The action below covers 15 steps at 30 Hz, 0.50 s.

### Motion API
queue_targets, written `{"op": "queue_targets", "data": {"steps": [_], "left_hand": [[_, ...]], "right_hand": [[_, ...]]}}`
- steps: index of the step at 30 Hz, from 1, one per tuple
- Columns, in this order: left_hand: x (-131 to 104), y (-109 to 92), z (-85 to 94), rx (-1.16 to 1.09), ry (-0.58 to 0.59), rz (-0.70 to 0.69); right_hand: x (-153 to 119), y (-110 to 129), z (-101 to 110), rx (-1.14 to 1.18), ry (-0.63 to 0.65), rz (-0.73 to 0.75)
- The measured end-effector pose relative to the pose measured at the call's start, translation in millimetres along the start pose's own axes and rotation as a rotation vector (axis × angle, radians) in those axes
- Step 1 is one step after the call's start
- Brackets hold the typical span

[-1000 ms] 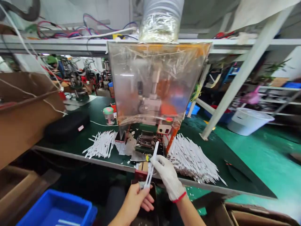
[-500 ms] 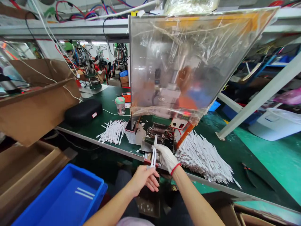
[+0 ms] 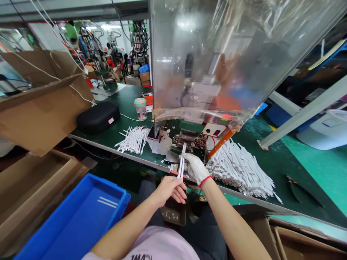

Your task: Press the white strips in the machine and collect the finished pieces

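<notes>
My bare left hand pinches the near end of a white strip that looks doubled or forked. My right hand, in a white glove with a red cuff, is closed on the same strip farther up. The strip's far end points at a small machine behind a film-covered clear shield. A large pile of white strips lies right of my gloved hand. A smaller pile lies to the left of the machine.
A blue bin with a few strips stands at lower left beside cardboard boxes. On the green table are a black case, a lidded jar and pliers. A metal post rises at right.
The camera view has tilted down and shifted, so the shield looks larger and my shirt shows. Both hands still hold the strip in nearly the same place before the machine.
</notes>
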State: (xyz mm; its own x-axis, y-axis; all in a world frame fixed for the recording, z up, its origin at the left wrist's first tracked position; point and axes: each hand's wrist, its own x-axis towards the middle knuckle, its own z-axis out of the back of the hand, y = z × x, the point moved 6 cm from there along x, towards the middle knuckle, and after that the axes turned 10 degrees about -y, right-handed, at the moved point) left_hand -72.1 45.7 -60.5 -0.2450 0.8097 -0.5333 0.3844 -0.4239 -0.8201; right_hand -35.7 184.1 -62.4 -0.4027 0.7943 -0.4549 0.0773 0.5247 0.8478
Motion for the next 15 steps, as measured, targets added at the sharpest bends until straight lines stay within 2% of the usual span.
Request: {"op": "queue_targets", "data": {"steps": [7, 11, 15], "left_hand": [[-0.7, -0.4, 0.2, 0.018, 0.007, 0.001], [0.3, -1.3, -4.4, 0.017, 0.036, 0.036], [3.9, -2.3, -8.5, 0.016, 0.036, 0.012]], "right_hand": [[-3.6, 3.2, -2.5, 0.000, -0.024, -0.002], [-6.4, 6.9, -3.6, 0.011, -0.041, 0.017], [-3.0, 10.4, -6.6, 0.051, -0.028, 0.049]]}}
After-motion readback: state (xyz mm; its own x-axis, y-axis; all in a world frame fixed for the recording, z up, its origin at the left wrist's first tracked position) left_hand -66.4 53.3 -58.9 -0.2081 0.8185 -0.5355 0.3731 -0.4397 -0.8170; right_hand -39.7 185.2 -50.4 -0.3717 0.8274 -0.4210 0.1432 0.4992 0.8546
